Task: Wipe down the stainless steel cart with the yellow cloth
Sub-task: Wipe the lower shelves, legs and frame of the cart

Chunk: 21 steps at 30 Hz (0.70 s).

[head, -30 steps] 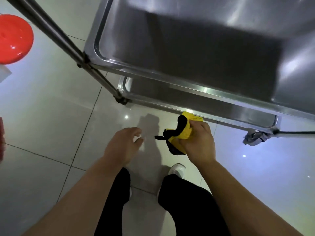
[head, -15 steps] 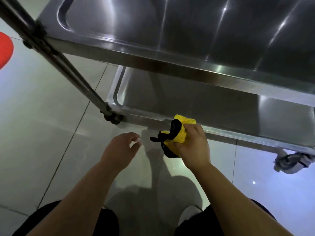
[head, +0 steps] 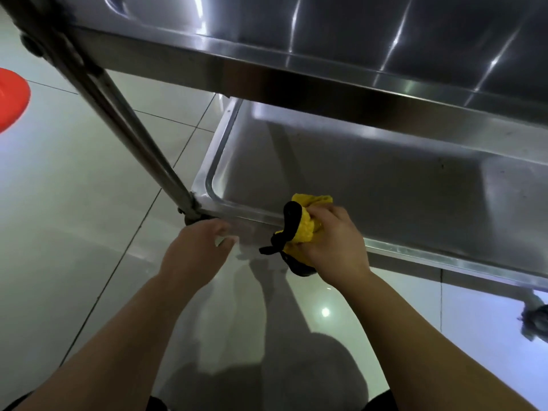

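Note:
The stainless steel cart [head: 385, 93] fills the upper right, with an upper shelf and a lower tray [head: 385, 185] below it. My right hand [head: 335, 241] grips a bunched yellow cloth [head: 307, 229] with a black trim, held against the near rim of the lower tray. My left hand [head: 195, 247] hovers just left of it, fingers loosely curled and holding nothing, near the cart's front left corner leg [head: 124, 126].
A red round object [head: 12, 99] lies at the left edge on the glossy tiled floor [head: 74, 218]. A cart caster [head: 536, 321] shows at the lower right. My dark trouser legs appear at the bottom edge.
My view has dropped lower and closer to the cart, so the lower tray shows more. Both hands have moved toward its near rim, the right one still holding the cloth.

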Tool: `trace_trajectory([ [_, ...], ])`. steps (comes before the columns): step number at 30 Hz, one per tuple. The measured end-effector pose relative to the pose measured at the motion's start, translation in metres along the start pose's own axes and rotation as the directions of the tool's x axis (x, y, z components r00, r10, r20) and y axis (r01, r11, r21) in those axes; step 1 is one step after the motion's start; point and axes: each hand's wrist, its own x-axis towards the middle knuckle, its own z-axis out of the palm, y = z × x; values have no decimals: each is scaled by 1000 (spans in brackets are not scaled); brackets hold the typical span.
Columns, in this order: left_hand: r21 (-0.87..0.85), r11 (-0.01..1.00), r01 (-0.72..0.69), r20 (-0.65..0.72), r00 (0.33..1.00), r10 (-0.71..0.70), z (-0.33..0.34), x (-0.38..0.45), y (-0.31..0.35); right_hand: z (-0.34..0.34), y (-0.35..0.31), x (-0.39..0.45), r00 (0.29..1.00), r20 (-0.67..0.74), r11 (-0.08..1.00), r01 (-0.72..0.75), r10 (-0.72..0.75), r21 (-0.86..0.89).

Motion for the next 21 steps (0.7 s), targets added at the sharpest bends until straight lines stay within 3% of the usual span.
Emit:
trace_trajectory([
  [5,76,994,72,-173,983,-58,-20,10,-23,30,0,23,999,30,970,40,-34,-240],
  [11,-14,987,158,-311,938,-155,-29,23,-46,56,-4,32,994,-15,905,92,-108,-415],
  [17,-310,950,-26,-383,918,-101,-31,44,-45,87,-18,38,951,-72,890,253,-301,-378],
  [21,-450,891,-64,-399,907,-136,-31,48,-45,104,-33,42,910,-116,867,333,-399,-370],
])
